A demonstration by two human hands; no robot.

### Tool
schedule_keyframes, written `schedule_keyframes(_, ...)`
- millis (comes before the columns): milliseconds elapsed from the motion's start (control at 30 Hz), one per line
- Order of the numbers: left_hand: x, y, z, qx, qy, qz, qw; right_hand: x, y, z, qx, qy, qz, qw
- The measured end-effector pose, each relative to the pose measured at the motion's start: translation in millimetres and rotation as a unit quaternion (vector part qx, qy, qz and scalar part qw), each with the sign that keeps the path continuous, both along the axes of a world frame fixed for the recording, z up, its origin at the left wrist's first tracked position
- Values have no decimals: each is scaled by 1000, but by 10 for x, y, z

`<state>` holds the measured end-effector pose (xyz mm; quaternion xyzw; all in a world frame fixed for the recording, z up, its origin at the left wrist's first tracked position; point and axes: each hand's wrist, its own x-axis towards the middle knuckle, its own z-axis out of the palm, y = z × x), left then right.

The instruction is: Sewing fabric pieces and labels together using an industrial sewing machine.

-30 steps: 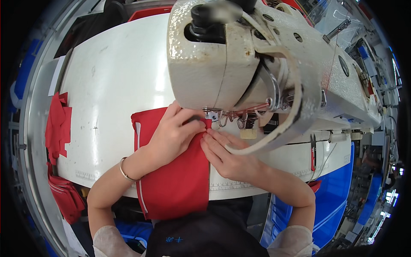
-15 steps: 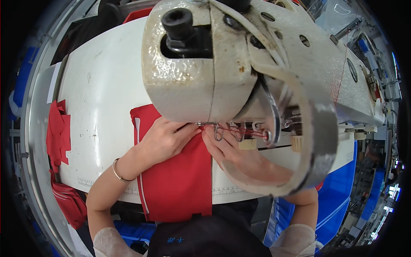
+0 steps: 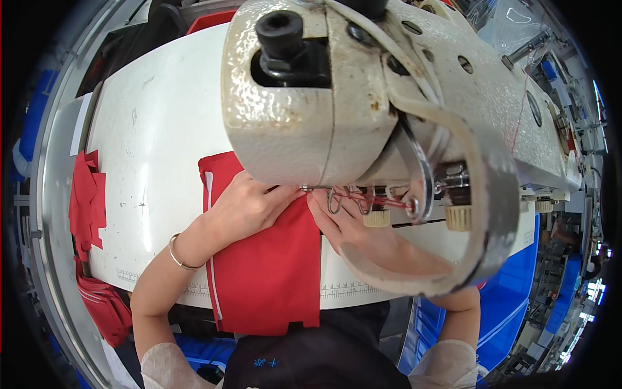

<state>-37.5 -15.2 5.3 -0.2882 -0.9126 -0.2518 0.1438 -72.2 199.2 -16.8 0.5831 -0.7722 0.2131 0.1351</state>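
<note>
Red fabric [image 3: 262,285], with a narrow white strip along its left side, lies under the white sewing machine head [image 3: 291,129]. Curled fingers of my left hand [image 3: 249,204] pinch its upper right part, just left of the presser area [image 3: 314,191] with its looped wires and red thread. My right hand [image 3: 343,227] is on the fabric's right edge beside it, fingers close together. The curved machine guard [image 3: 483,240] crosses in front of that hand, and the fingertips of both hands are partly hidden under the machine head.
The white table [image 3: 149,117] has a printed ruler near its front edge. Red cut pieces [image 3: 86,201] lie on its left, with a striped red bundle [image 3: 103,311] hanging below. Blue bins [image 3: 505,292] stand at the lower right; a red bin [image 3: 207,21] is behind.
The view has shifted, so the machine head and guard look larger and now cover more of my right hand. Both hands remain at the fabric near the presser area.
</note>
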Motion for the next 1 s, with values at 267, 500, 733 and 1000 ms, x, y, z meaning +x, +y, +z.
schedule_keyframes(267, -55, -20, -20, 6, 28, -7, 1000, 8, 31, 48, 65, 127, 1, 990)
schedule_keyframes(500, -69, -55, -38, 3, 28, -13, 1000, -2, 39, 177, 72, 139, -12, 988)
schedule_keyframes(733, 267, 74, 141, -67, 81, 67, 992, 656, 300, 216, 62, 14, 120, 991)
schedule_keyframes(1000, 1674, 410, 230, -17, 123, 62, 990, 1004, 188, 367, -94, -143, 87, 981)
